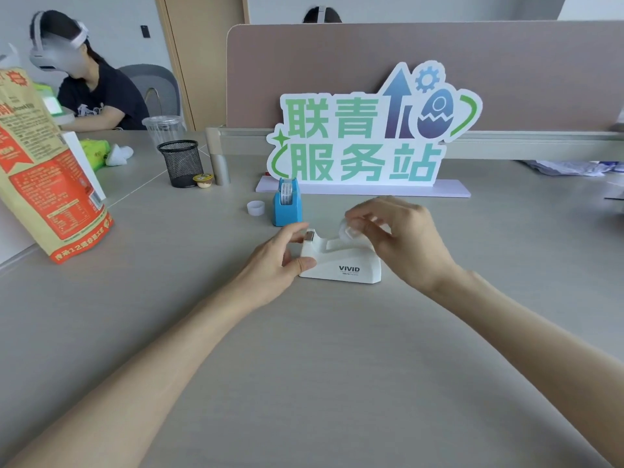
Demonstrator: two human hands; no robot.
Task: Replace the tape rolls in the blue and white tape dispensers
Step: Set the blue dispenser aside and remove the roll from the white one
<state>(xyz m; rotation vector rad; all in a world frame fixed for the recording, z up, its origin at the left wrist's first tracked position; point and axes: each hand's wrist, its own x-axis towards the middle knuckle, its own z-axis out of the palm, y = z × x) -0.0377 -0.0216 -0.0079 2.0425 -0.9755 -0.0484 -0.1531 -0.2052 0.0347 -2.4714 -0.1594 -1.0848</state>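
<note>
Head view: I see left hand [287, 261] gripping white dispenser [341, 265] at its cutter end; right hand [401, 238] pinches clear tape roll [349, 231] over its cradle. Blue dispenser [287, 204] behind holds a roll.

A: Where does the VIVID tape dispenser [341, 261] sit?

B: On the bench [304, 383], centre, between the left hand [273, 265] and the right hand [401, 238].

A: And the other dispenser [287, 203]?

B: Just behind it, slightly left, a small cap [255, 208] at its left, the standing sign [368, 130] behind. A mesh pen cup [181, 163] stands further left; a printed bag [44, 170] far left.
</note>
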